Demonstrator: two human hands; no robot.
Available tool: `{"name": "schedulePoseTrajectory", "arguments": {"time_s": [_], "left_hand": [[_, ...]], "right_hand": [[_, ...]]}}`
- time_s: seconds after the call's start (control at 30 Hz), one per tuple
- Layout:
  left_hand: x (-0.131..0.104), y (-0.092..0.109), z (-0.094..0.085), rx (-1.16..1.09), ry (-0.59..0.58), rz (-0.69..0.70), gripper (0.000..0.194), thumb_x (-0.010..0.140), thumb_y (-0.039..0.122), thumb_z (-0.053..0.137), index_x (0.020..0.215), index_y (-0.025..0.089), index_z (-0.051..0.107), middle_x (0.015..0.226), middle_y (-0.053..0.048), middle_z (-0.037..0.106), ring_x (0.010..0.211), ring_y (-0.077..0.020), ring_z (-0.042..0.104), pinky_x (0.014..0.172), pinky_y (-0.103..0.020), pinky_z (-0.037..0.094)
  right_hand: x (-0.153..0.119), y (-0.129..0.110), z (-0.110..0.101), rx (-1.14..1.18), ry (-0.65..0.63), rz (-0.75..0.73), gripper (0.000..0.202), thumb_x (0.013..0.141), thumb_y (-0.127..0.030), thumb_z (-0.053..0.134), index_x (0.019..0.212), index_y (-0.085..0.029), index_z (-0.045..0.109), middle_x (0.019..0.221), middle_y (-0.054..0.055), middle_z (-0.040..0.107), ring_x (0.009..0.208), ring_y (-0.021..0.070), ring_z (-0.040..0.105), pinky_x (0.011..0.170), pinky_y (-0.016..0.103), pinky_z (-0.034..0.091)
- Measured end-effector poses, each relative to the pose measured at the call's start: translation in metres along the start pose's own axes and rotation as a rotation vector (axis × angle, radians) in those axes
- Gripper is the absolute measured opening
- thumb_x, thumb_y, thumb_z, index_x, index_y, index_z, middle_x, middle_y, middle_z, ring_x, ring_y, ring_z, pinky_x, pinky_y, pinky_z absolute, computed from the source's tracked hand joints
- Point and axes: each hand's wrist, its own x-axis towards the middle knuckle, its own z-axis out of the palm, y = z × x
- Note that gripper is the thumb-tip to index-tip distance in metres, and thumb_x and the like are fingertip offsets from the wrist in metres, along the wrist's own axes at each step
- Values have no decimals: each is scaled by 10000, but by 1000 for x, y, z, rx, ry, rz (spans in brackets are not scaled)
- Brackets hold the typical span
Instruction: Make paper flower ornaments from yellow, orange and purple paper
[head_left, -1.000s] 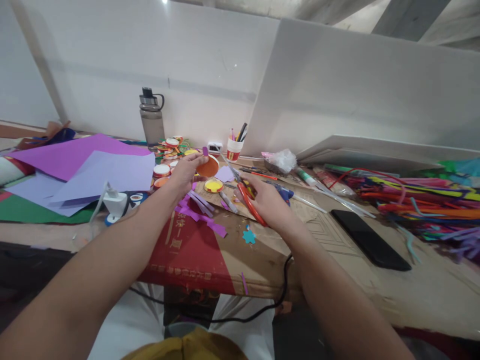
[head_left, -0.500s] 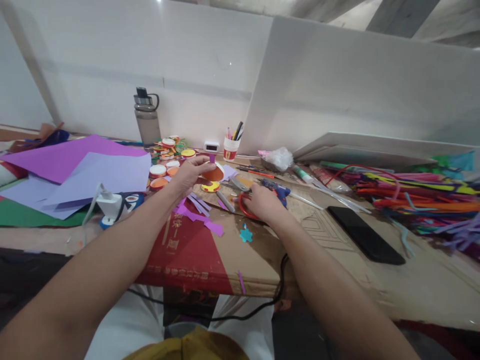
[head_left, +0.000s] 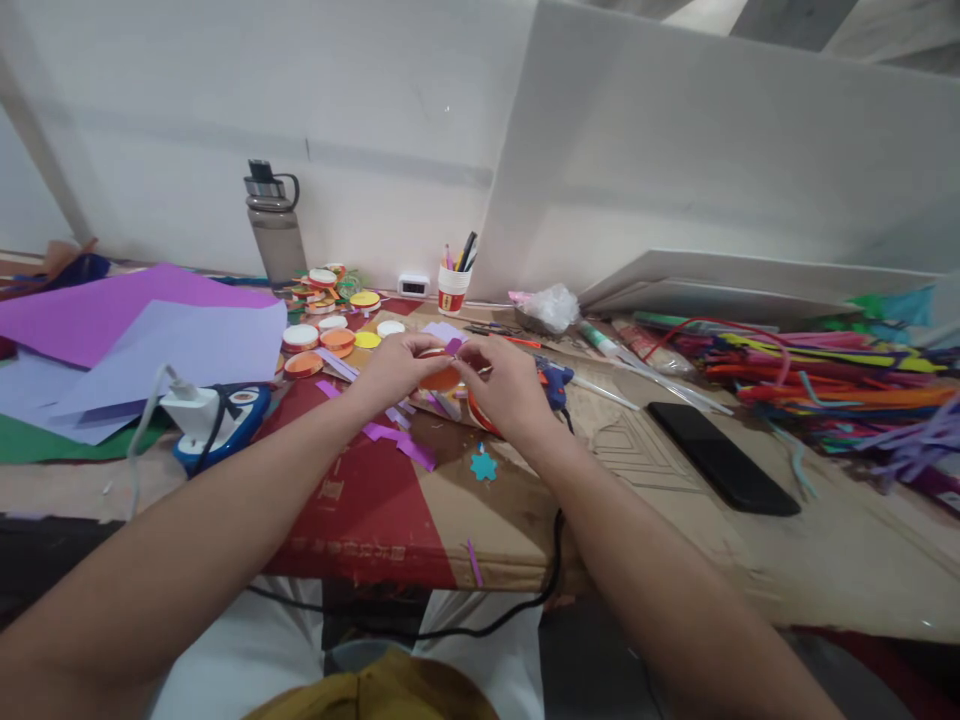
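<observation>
My left hand (head_left: 396, 372) is closed on an orange round disc (head_left: 442, 379), held up above the cardboard. A small purple paper strip (head_left: 453, 346) stands at the disc's upper edge. Against that strip, my right hand (head_left: 508, 388) has its thumb and fingers pinched together. Behind and below the right hand, a red scissors handle (head_left: 478, 414) shows in part; the blades are hidden. Purple paper scraps (head_left: 415, 452) and a teal flower-shaped piece (head_left: 484, 464) lie on the cardboard nearer me.
White, orange and yellow discs (head_left: 304, 363) lie left of my hands. A blue glue gun (head_left: 556, 384) is at the right, with a black phone (head_left: 720, 458) beyond. A power strip (head_left: 247, 410), paper sheets (head_left: 195, 345), a bottle (head_left: 276, 235) and a pen cup (head_left: 453, 290) stand around.
My right hand has left the scissors and moved left and up to the purple strip on the disc. My left hand still holds the disc. The view has shifted slightly.
</observation>
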Motion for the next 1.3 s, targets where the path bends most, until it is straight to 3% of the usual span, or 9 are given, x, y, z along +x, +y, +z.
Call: {"name": "schedulePoseTrajectory", "arguments": {"time_s": [0.13,0.47,0.77,1.0,1.3], "left_hand": [[-2,-1,2,-5,7,23,198,701,389,725,722,193,746,698,-17,628,449,-94,506,355,-196,387],[0,-5,3,133,-106,101,291,817,385,571,910,161,733,842,-30,674,606,-116,574,538,-224,487],[1,-5,0,-19,-257,-85,295,797,403,596,944,161,678,856,-36,623,542,-104,571,430,-219,482],[1,-5,1,-87,-281,-141,228,798,375,613,850,157,648,749,2,547,468,-81,532,403,-214,467],[3,-7,0,-95,-310,-161,227,810,384,615,871,166,629,731,16,562,427,-62,513,398,-198,449]], "right_hand": [[-1,-1,0,11,36,-7,146,869,-314,592,852,-187,661,854,63,678,802,180,603,768,310,461],[-3,-1,0,95,129,89,98,811,-214,567,734,-191,623,770,44,669,729,171,599,705,303,455],[1,13,5,477,-95,317,108,832,-293,546,768,-206,557,618,-25,580,521,136,571,546,269,455],[3,5,5,255,-91,286,113,839,-225,496,733,-203,525,640,-15,549,612,140,512,590,264,388],[2,3,9,167,-81,291,119,868,-225,451,755,-207,485,776,25,594,733,170,524,665,295,374]]}}
